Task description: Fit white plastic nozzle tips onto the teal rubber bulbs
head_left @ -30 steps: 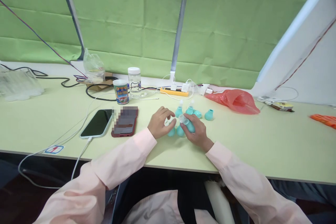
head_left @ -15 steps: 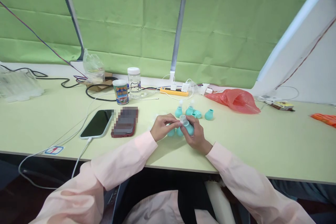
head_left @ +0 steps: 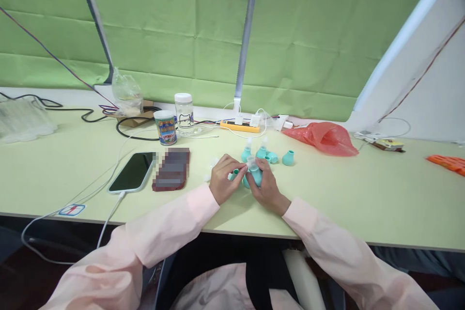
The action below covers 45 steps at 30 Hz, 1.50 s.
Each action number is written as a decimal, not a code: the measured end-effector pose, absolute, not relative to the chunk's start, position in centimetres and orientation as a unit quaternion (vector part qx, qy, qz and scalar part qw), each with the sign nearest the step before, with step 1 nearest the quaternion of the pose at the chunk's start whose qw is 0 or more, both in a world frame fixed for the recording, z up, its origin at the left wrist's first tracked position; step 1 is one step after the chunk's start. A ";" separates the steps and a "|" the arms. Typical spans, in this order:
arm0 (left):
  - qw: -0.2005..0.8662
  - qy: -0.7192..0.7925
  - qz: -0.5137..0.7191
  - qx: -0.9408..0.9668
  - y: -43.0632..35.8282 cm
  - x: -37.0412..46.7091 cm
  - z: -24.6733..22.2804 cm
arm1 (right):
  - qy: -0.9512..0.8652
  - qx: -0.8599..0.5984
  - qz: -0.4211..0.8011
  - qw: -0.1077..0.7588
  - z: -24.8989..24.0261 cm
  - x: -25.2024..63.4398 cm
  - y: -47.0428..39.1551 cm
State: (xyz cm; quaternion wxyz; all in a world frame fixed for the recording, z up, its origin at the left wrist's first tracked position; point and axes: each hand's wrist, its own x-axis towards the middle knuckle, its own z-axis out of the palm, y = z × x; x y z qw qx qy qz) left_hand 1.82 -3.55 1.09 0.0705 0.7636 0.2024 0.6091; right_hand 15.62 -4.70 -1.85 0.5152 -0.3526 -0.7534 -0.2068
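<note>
Front-left of the power strip (head_left: 240, 127), the left hand (head_left: 224, 180), spread a second ago, is now pinching a translucent piece (head_left: 250, 160); front-right, the teal bulb (head_left: 255, 176) beneath is sitting clasped in the right hand (head_left: 271, 188), so both are working together.

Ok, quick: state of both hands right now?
Left hand: nearly closed at the clear plastic piece; whether gripping it cannot be told.
Right hand: closed, holding a teal bulb.
</note>
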 end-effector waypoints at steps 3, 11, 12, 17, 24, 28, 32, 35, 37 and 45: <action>0.040 0.201 0.606 0.768 -3.5 1.9 1.0 | -0.752 -0.360 -0.204 0.514 -2.0 15.5 -4.6; 0.114 0.220 0.587 0.771 -3.7 1.8 1.1 | -0.761 -0.350 -0.179 0.516 -1.9 15.4 -4.6; 0.163 0.226 0.584 0.763 -3.7 1.8 1.2 | -0.761 -0.344 -0.172 0.522 -1.7 15.6 -4.5; 0.465 0.227 0.496 0.697 -3.0 1.5 2.1 | -0.751 -0.334 -0.127 0.555 -1.3 16.1 -4.6; 0.588 0.167 0.416 0.673 -1.5 0.5 2.9 | -0.691 -0.353 -0.030 0.630 -1.1 16.7 -4.6; 0.258 0.300 0.465 0.792 -0.6 -0.3 3.0 | -0.673 -0.372 -0.034 0.638 -0.7 17.3 -4.3; -0.061 0.389 0.364 0.844 0.8 -0.7 2.1 | -0.707 -0.366 -0.088 0.599 -0.2 17.0 -4.5; -0.104 0.418 0.277 0.859 1.6 -0.7 1.3 | -0.715 -0.368 -0.110 0.584 0.0 16.7 -4.6; -0.104 0.432 0.249 0.861 1.8 -0.7 1.0 | -0.714 -0.373 -0.114 0.581 0.0 16.6 -4.6; -0.069 0.339 0.425 0.837 -1.1 -0.5 2.3 | -0.747 -0.334 -0.110 0.563 -0.6 16.4 -4.6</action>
